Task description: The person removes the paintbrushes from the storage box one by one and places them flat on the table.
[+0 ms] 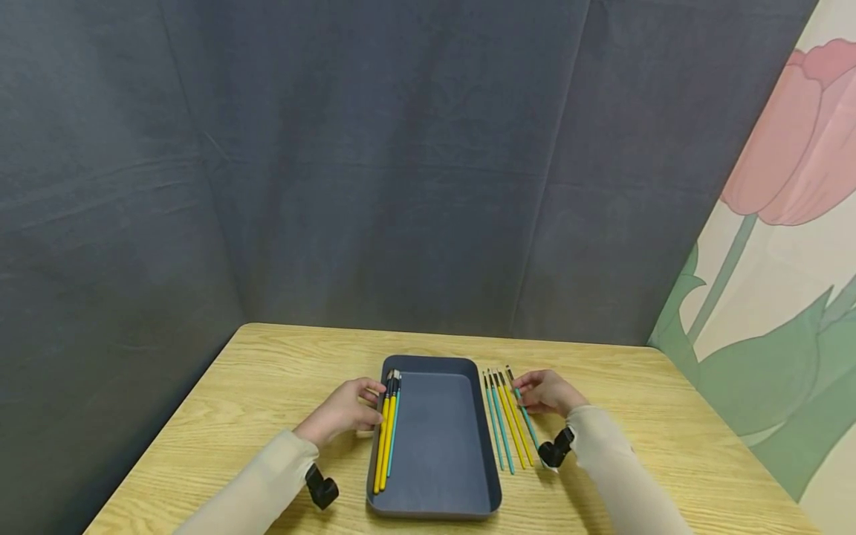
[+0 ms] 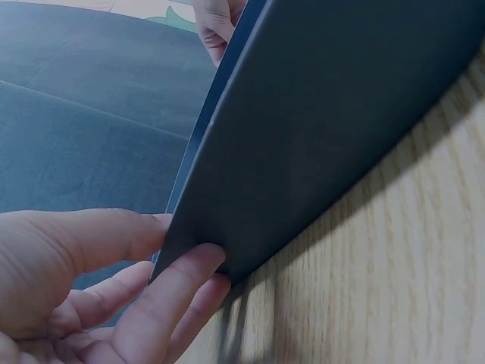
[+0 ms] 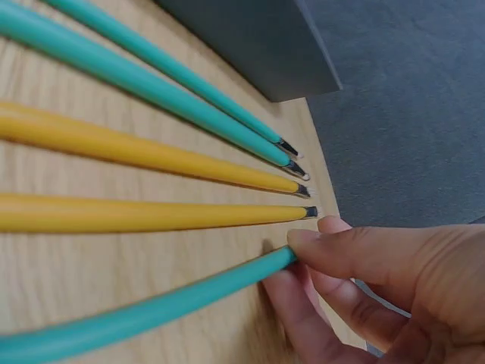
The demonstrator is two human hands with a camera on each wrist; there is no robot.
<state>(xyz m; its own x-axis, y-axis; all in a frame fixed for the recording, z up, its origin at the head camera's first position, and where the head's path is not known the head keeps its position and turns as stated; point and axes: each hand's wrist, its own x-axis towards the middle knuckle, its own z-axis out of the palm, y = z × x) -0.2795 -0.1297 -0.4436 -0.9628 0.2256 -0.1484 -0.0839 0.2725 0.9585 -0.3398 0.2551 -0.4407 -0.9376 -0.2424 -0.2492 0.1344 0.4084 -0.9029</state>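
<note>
My left hand (image 1: pixel 348 407) holds the left wall of a dark grey tray (image 1: pixel 441 511), thumb at the rim and fingertips (image 2: pixel 201 262) against the outer side. Inside the tray, along that wall, lie two yellow paintbrushes (image 1: pixel 384 446) and a teal paintbrush (image 1: pixel 393 438), bristle ends away from me. Right of the tray, my right hand (image 1: pixel 545 392) pinches another teal paintbrush (image 3: pixel 189 292) near its dark bristle end, between thumb and fingers. Beside it on the table lie two yellow brushes (image 3: pixel 167 212) and two teal brushes (image 3: pixel 151 87), roughly side by side.
A light wooden table (image 1: pixel 287 364) carries everything. Dark grey cloth (image 1: pixel 401 186) hangs behind and to the left. At the right stands a wall (image 1: pixel 789 312) painted with a pink tulip. Each wrist wears a small black camera (image 1: pixel 322 487).
</note>
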